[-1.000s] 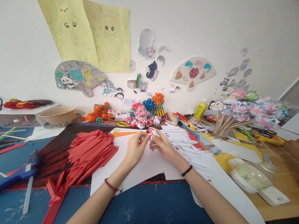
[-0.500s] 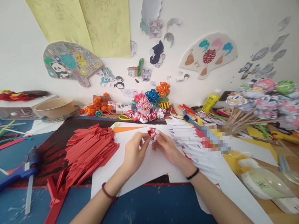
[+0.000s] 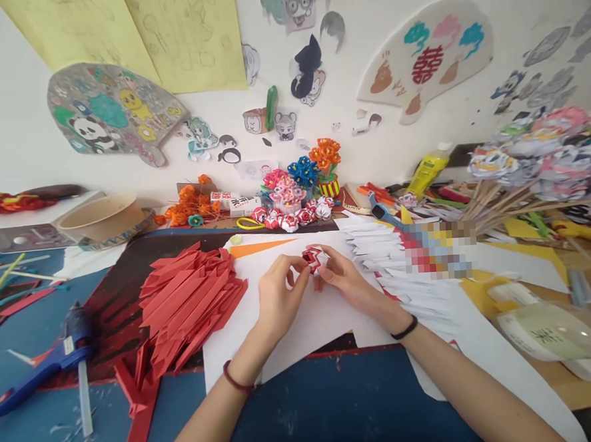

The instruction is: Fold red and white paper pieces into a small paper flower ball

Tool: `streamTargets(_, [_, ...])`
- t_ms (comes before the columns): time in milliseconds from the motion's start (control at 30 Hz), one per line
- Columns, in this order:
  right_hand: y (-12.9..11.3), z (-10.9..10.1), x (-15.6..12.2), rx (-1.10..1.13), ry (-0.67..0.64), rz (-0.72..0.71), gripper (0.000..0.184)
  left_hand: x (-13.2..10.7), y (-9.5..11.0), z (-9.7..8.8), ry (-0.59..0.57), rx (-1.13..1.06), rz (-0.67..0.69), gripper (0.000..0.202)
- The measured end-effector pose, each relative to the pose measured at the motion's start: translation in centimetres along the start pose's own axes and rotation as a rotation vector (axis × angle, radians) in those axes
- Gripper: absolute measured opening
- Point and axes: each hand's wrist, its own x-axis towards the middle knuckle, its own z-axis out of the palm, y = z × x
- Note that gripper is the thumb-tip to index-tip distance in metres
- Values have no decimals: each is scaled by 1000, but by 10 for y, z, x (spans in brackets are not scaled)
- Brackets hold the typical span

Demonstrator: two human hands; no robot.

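Over a white paper sheet (image 3: 297, 341), a small red and white folded-paper flower (image 3: 318, 259) is held up between both hands. My right hand (image 3: 352, 284) cups it from the right, fingers and thumb closed around its side. From the left, my left hand (image 3: 279, 295) pinches at its zigzag red rim with thumb and forefinger; the fingertips partly cover that edge. Folded red paper strips (image 3: 190, 301) are piled left of my left hand. Folded white paper strips (image 3: 388, 262) lie fanned out beside my right hand. Behind, several similar red and white paper flowers (image 3: 290, 221) sit in a row.
A blue glue gun (image 3: 68, 351) lies at the left with its glue stick pointing forward. Potted craft flowers (image 3: 302, 174), a beige bowl (image 3: 97, 216) and a yellow bottle (image 3: 428, 169) stand along the wall. Paper blooms on sticks (image 3: 536, 153) and a clear bottle (image 3: 547, 332) are at right.
The head view has tilted down and moved closer, so the scene sits differently in the picture. Both hands stay on the paper flower, which is turned slightly between the fingers.
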Motion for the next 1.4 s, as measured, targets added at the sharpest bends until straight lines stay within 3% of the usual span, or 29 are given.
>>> streamTargets(200, [6,-2,2,73,6,-8,48,3,0,-4,-17,363,257,8])
streamTargets(467, [9,-5,2,90,-3,-4,47,2,-4,-5,-35,385,253,12])
streamTargets(733, [11,-3,-2,45,13,-15,50,2,-5,-7,-96,213,155,8])
streamTargets(967, [13,-1,-4,46,67,35,53,-6,-6,-1,14,551,372,21])
streamTargets(1100, [12,-1,-5,54,48,10,49,-5,-4,-3,17,300,293,17])
streamTargets(1167, [12,-2,-6,64,20,-9,46,-1,-3,-6,-18,49,135,15])
streamTargets(1300, [12,-4,-6,90,-45,-18,47,6,-4,-11,-196,-417,-209,28])
streamTargets(1400, [12,-5,-6,75,-66,-31,46,8,-5,-12,-262,-568,-276,32])
